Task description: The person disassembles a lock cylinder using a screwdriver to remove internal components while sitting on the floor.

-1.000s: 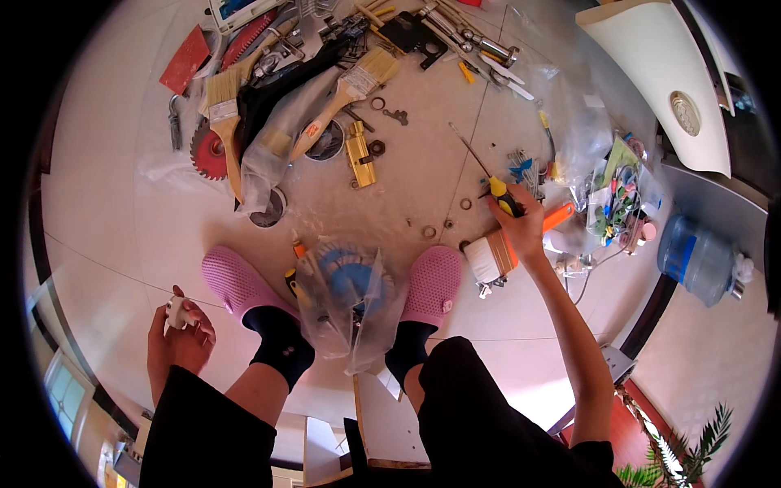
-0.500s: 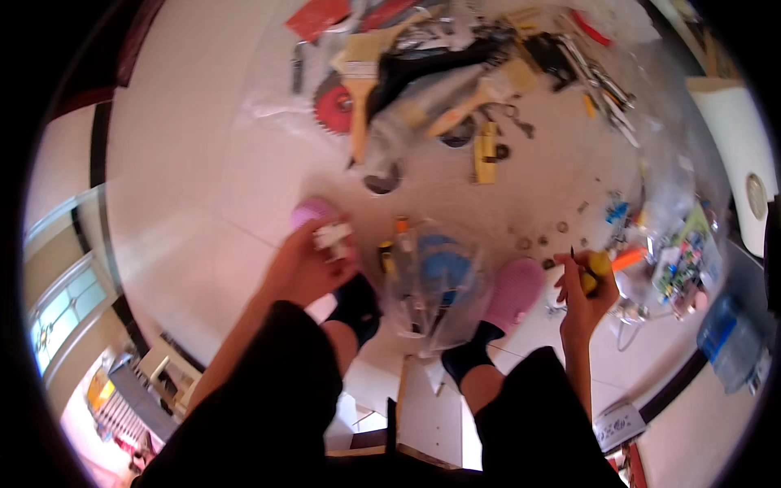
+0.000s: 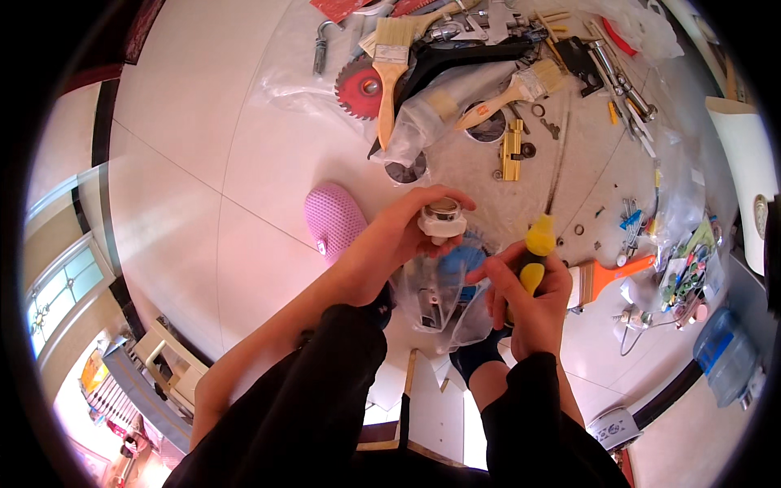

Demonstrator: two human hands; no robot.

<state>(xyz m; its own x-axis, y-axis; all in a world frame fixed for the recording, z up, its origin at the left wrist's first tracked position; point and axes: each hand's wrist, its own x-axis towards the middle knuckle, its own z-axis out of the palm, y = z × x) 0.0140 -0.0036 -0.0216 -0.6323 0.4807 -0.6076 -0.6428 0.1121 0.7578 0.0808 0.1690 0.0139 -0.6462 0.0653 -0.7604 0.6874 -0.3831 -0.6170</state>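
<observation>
My left hand (image 3: 400,229) grips a small white plastic fitting with a round metal top (image 3: 442,221), held above the floor in front of me. To its right, my right hand (image 3: 533,297) is closed around a screwdriver (image 3: 540,236) with a yellow and black handle. The dark shaft points away from me, and its tip is hard to make out against the floor. The fitting and the screwdriver are apart. Beneath both hands lies a clear plastic bag (image 3: 421,297) with something blue and other small items inside, partly hidden by my hands.
Further off lie a red saw blade (image 3: 358,88), paintbrushes (image 3: 390,61), a brass lock cylinder (image 3: 511,154) and several metal tools (image 3: 622,85). An orange-handled brush (image 3: 610,275) and a bag of small parts (image 3: 691,272) are at right, near a blue water bottle (image 3: 728,346). A pink shoe (image 3: 333,220) stands left.
My left hand has moved right and slightly up with the white fitting. My right hand has come left, so the hands are closer together, and the screwdriver is now in fuller view.
</observation>
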